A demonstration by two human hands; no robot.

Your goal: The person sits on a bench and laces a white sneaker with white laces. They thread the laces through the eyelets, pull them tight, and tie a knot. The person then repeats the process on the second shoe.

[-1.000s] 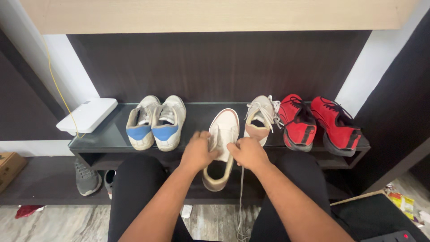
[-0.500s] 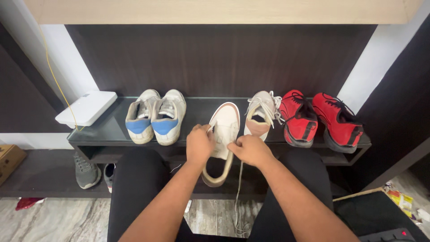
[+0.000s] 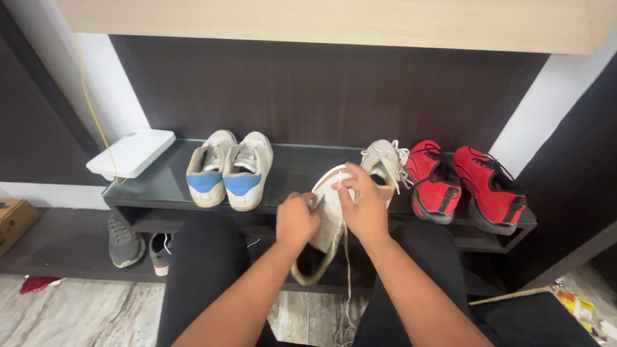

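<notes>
Now right hand (image 3: 366, 207) has slid up the sneaker (image 3: 328, 212)

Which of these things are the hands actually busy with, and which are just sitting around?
In use:
left hand and right hand, both on the white shoe
its white lace, hanging down from the shoe

Lying about:
matching white shoe
blue-heeled pair
red pair
flat white box
grey shoe on the lower shelf
cardboard box
</notes>
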